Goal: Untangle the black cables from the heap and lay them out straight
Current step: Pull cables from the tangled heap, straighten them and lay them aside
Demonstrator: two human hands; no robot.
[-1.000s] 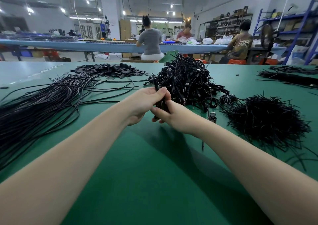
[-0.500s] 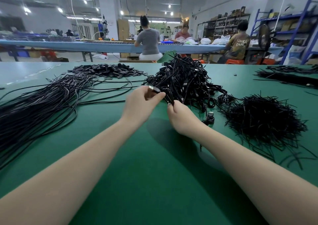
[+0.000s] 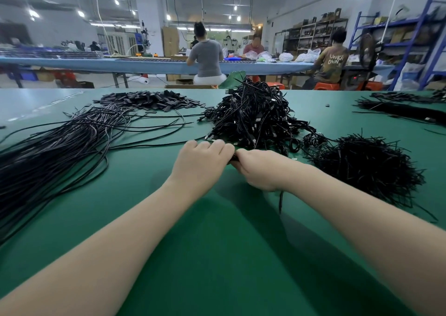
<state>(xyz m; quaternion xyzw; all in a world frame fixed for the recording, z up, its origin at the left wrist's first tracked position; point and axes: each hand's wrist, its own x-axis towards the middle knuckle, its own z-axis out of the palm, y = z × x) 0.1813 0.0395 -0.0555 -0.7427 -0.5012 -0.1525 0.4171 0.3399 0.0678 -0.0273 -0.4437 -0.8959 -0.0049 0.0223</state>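
I see the green bench [image 3: 217,255] carrying straightened cables [image 3: 60,151] toward its left edge and the tangled heap [image 3: 253,117] mid-bench toward the far edge. My 2 hands meet at the heap's near foot: left hand [image 3: 202,163] and right hand [image 3: 260,170] both curled around 1 black cable [image 3: 280,201], its end trailing beneath the right wrist.

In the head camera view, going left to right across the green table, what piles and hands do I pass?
Straightened cables → left hand → right hand → bristly pile of short black pieces. The tangled heap sits behind both hands.
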